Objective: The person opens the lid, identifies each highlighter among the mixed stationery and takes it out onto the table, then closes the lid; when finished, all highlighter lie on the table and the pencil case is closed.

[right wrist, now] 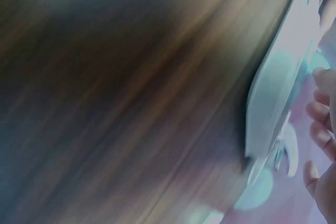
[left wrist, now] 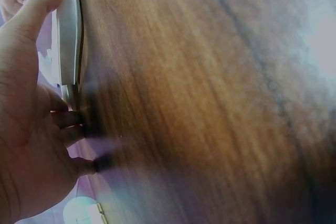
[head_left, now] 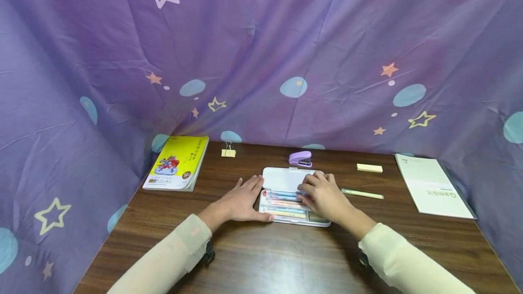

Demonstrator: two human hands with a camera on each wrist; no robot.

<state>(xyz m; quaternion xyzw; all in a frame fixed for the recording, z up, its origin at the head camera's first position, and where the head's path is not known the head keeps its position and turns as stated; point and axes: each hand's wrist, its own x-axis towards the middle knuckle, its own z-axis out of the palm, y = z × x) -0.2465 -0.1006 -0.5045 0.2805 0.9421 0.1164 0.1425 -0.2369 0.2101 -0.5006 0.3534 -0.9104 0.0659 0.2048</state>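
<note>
A white pencil case (head_left: 323, 224) lies with its lid (head_left: 282, 177) raised at the back. Inside are several pens (head_left: 283, 212) in blue, orange and yellow. My left hand (head_left: 244, 199) rests against the case's left end, fingers extended, the thumb on its front corner. In the left wrist view that thumb (left wrist: 44, 3) presses the white rim. My right hand (head_left: 324, 196) reaches over the right half of the case, fingers bent loosely down toward the pens. In the right wrist view its fingertips (right wrist: 319, 132) are spread beside the case, with nothing visible between them.
A yellow-green pen (head_left: 362, 193) lies right of the case. Behind stand a purple stapler (head_left: 300, 158) and a binder clip (head_left: 228, 152). A yellow sticky-note pad (head_left: 369, 168) and notepad (head_left: 435, 187) are to the right, a yellow book (head_left: 177, 162) left. A purple curtain (head_left: 253, 58) hangs behind.
</note>
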